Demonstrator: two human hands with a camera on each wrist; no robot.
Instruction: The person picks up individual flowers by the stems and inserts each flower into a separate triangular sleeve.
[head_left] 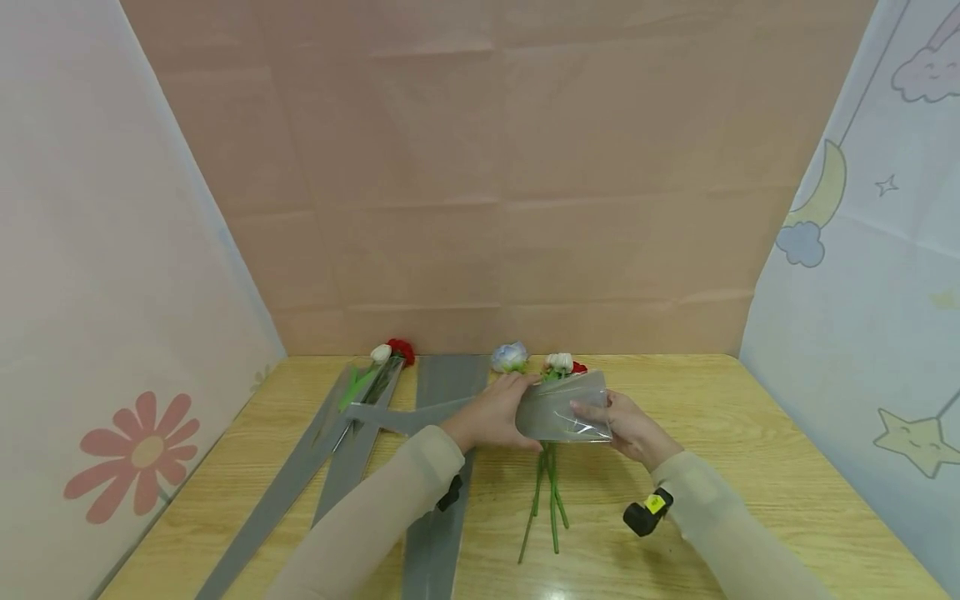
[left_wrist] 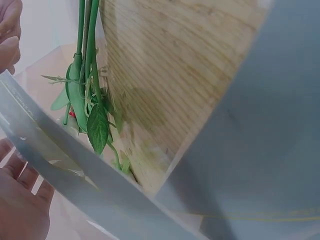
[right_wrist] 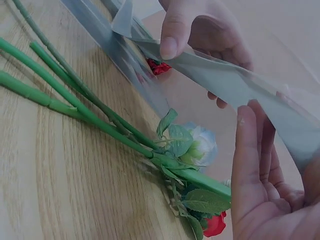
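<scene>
Between my hands is a grey, see-through flower-wrapping sheet (head_left: 558, 408), bent into a curve above the table. My left hand (head_left: 491, 417) grips its left side, thumb on one face and fingers behind. At its right end my right hand (head_left: 630, 425) pinches it, the thumb lying on the front. Under the sheet, green stems (head_left: 551, 492) lie loosely crossed on the table. A white flower (head_left: 558, 362) and a red flower (head_left: 579, 367) show past the sheet's far edge. Left of them rests a pale blue flower (head_left: 510, 357). Green leaves (left_wrist: 98, 129) show in the left wrist view.
A white tulip (head_left: 380, 354) and a red flower (head_left: 401, 350) lie in clear wrapping at the back left. Long grey sheets (head_left: 442, 533) run across the table's left half. A peach backdrop (head_left: 480, 208) stands behind the wooden table (head_left: 675, 375), with printed side panels.
</scene>
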